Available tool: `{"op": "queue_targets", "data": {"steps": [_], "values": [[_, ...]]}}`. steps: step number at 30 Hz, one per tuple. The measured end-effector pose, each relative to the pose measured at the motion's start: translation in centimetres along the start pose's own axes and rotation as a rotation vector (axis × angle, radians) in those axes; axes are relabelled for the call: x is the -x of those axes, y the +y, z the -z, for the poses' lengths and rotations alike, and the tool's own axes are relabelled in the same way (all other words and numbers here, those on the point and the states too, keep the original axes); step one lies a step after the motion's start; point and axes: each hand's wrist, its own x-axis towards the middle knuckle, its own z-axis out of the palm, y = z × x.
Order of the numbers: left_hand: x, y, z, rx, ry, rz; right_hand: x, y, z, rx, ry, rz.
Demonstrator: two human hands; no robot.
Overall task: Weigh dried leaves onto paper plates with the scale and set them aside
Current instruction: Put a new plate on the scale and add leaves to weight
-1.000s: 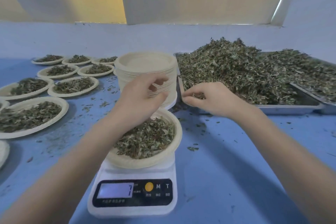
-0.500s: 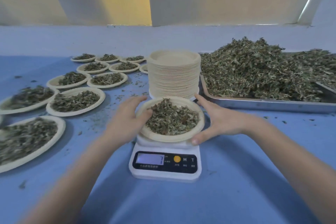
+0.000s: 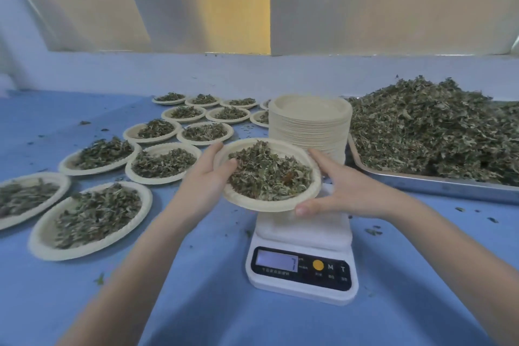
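A paper plate (image 3: 254, 204) heaped with dried leaves is lifted off the white digital scale (image 3: 303, 261) and hangs slightly left of its platform. My left hand (image 3: 207, 177) holds the plate's left rim, thumb lying over the edge onto the leaves. My right hand (image 3: 337, 191) grips the right rim, thumb at the near edge, fingers along the far side. The scale's platform is bare and its display is lit. A tall stack of unused paper plates (image 3: 310, 123) stands right behind the lifted plate.
Several filled paper plates (image 3: 92, 219) are spread over the blue table to the left and back. A metal tray (image 3: 421, 185) heaped with loose dried leaves (image 3: 427, 126) sits at the right. Leaf crumbs lie scattered on the table (image 3: 196, 289).
Both hands closed on the plate's rim and lifted it off the scale, carrying it a little left. The view has swung left, showing more filled plates.
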Motion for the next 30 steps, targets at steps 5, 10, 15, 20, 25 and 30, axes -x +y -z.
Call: {"op": "queue_targets", "data": {"steps": [5,10,15,20,25,30], "values": [[-1.4,-1.2,5.3,0.0,0.101,0.011,-5.5,-2.2,-2.3,-0.168,0.052,0.07],[-3.1,-2.9,10.5,0.083,0.223,0.06,-11.0,-3.8,-4.8,-0.414,0.076,0.046],[-5.7,-4.6,14.1,0.226,0.388,0.13,-16.7,-6.8,-7.9,-0.767,0.135,-0.11],[-9.6,-5.3,16.9,0.305,0.494,0.219,-23.8,-10.1,-9.6,-1.09,0.192,-0.278],[-15.5,-6.4,20.8,0.548,0.5,0.345,-33.1,-11.2,-11.1,-1.113,0.181,-0.38],[-24.1,-9.7,24.3,0.669,0.465,0.52,-42.7,-10.3,-13.3,-1.111,0.197,-0.431]]}}
